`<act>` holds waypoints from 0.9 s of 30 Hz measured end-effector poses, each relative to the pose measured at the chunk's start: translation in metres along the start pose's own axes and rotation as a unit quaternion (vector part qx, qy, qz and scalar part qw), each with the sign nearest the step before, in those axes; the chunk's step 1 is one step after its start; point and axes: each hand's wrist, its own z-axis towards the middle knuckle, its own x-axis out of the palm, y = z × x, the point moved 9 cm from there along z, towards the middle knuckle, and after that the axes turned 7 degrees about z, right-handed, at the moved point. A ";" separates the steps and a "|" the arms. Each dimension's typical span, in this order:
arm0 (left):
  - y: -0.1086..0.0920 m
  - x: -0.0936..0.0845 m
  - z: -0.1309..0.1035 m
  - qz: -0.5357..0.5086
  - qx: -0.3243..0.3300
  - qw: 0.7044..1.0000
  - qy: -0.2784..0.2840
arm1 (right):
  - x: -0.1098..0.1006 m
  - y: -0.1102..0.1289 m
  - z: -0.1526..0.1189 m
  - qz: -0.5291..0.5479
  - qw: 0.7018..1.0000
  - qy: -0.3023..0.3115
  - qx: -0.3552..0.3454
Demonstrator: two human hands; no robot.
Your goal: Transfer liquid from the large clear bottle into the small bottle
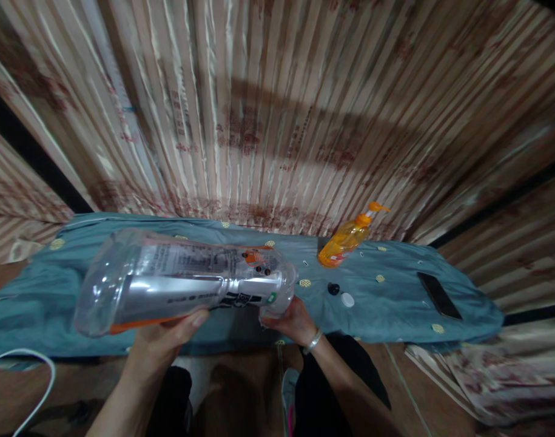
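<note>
A large clear plastic bottle [177, 276] lies sideways in the air in front of me, its base to the left and its narrower end to the right. It bears a silver label with orange edges and looks see-through, with no liquid visible. Beneath the label, my left hand [170, 331] grips the bottle, thumb along its near side. My right hand [295, 321] is closed at the narrow end, beside a clear plastic part; its fingers are partly hidden. Right of that hand, a small black cap [333, 289] and a white round cap [347, 300] lie on the cloth.
A pump bottle [343, 244] of orange liquid stands at the cloth's back edge. A dark phone [440, 295] lies to the right on the teal cloth [395, 315]. Striped curtains [277, 121] hang close behind. A white cable [50, 370] loops at lower left.
</note>
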 end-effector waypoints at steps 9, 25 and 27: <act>-0.005 0.003 0.001 -0.018 0.016 1.000 -0.008 | 0.001 -0.002 0.000 0.013 1.000 0.012 0.017; -0.002 0.002 0.003 -0.012 0.014 1.000 0.002 | 0.002 -0.002 0.000 0.014 1.000 0.004 0.015; 0.000 0.002 0.003 -0.021 0.006 1.000 0.007 | 0.003 -0.003 0.000 0.009 1.000 0.011 0.016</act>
